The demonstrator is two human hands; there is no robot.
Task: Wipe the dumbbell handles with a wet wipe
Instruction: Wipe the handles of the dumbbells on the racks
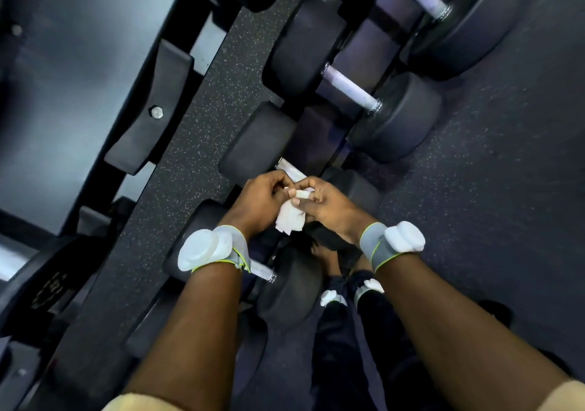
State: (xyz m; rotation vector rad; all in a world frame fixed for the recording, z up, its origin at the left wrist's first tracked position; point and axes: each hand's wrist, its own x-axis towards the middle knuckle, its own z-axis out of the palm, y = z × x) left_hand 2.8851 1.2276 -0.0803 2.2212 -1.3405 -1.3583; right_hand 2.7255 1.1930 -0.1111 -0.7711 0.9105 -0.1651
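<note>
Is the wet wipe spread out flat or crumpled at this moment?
Crumpled. The wet wipe hangs as a wrinkled wad, pinched between the left hand and the right hand.

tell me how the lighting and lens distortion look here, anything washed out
Head view: dim, bluish light throughout; the wide lens bends the rack toward the edges; the wipe pinched between the left hand and right hand is brightest, its folds nearly washed out; a far dumbbell handle has a purple sheen.
</note>
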